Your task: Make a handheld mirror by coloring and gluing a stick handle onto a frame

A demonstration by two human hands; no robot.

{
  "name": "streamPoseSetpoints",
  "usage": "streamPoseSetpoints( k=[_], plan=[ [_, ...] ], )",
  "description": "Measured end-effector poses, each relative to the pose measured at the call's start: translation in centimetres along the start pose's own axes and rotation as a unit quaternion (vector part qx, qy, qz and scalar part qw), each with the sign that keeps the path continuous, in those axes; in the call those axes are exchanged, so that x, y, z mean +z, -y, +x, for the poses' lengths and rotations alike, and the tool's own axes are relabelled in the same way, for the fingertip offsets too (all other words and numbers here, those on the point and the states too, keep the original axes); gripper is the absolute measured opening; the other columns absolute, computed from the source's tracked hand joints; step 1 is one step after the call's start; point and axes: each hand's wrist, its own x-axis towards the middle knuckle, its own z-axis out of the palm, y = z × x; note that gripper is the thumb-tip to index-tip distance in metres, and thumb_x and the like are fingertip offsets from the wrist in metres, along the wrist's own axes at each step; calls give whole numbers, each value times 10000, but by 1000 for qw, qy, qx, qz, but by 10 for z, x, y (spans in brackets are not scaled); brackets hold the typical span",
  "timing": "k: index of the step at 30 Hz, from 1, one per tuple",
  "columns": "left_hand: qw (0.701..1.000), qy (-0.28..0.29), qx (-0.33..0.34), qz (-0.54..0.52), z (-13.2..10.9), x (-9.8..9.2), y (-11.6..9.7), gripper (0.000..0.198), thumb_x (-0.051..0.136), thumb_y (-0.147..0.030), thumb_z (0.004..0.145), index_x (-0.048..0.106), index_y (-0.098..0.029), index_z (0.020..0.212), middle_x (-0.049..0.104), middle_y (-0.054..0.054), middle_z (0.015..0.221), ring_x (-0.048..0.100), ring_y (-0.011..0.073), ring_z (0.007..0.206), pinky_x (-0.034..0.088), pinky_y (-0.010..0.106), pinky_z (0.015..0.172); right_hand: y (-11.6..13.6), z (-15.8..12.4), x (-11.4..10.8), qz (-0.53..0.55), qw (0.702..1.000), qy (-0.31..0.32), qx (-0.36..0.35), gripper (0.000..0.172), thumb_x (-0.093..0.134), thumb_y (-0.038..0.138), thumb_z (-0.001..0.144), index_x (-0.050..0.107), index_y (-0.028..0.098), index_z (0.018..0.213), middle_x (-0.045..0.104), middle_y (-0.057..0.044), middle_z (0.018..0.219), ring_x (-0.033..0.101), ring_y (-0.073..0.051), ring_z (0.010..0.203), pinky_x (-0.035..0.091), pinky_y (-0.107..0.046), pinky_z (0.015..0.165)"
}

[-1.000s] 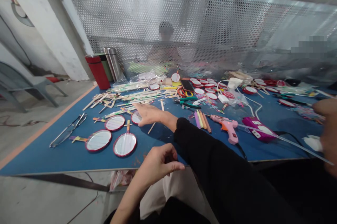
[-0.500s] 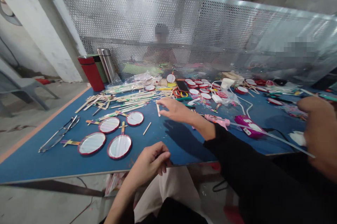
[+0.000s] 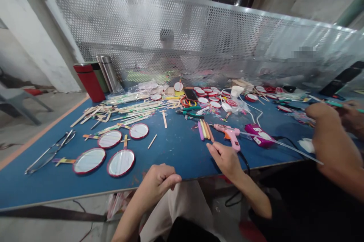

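Note:
My left hand [image 3: 161, 180] rests at the table's front edge, fingers curled under and thumb laid along them, with nothing visible in it. My right hand [image 3: 227, 159] is at the lower end of an orange craft stick [image 3: 210, 133], thumb and forefinger closed about its tip. This stick is rightmost in a row with a purple craft stick [image 3: 200, 131] and yellowish ones. Just right of them lies a pink glue gun [image 3: 227, 130]. Further left lie a plain craft stick [image 3: 165, 119] with a small crosspiece and a short loose stick [image 3: 152, 141].
Several round red-rimmed pieces with stick handles [image 3: 121, 162] lie at left, near eyeglasses [image 3: 51, 151]. Behind are piled wooden sticks [image 3: 133, 107], pliers [image 3: 190, 112], a phone [image 3: 190, 94] and flasks [image 3: 89, 83]. A purple device [image 3: 258, 135] and another person's arm [image 3: 332, 136] are at right.
My right hand has let go of the plain craft stick, left on the table, and moved right and nearer to the coloured sticks. My left hand stays at the edge, slightly more closed.

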Motion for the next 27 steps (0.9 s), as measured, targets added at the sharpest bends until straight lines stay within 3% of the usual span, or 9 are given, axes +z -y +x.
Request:
streamPoseSetpoints(
  k=[5,10,13,18,24,27],
  plan=[
    [1000,-4,-27,-4,0,-1,-4,595,316,-577,921,466,-188,496,527,-6,506,466,123,522,340,239,574,-3,-9,3,21,999,-16,23,427,371,424,933,323,237,551,368,52,471,413,-117,446,303,-241,487],
    [998,-35,-47,37,1,2,-5,296,403,-348,923,577,-199,735,610,-6,673,518,135,631,359,221,604,-4,-10,4,48,995,-63,66,313,354,380,939,564,212,779,624,-20,649,566,-159,544,385,-253,542],
    [997,-36,-39,52,3,4,-3,222,441,-302,904,553,-202,741,608,-6,696,513,130,637,358,213,606,-5,-11,6,39,992,-81,93,306,378,400,923,583,217,787,635,-24,650,563,-166,537,387,-255,529],
    [995,-25,-67,75,13,6,-4,298,416,-355,908,469,-210,654,562,-14,618,501,134,585,333,221,576,-4,-9,5,12,992,-89,93,397,394,474,921,491,230,623,483,28,502,452,-135,449,343,-241,484],
    [983,-5,-152,98,32,3,-7,415,389,-453,895,405,-227,547,499,-21,468,479,144,480,292,243,530,-6,-10,9,8,994,-77,77,417,376,469,940,480,230,614,487,31,491,451,-127,438,321,-238,478],
    [982,-66,-167,56,36,3,-3,442,355,-486,911,417,-234,553,481,-33,407,480,149,465,332,243,552,-9,-9,9,11,996,-47,70,408,379,464,940,479,234,618,496,33,493,471,-131,444,332,-239,482]
  ],
)
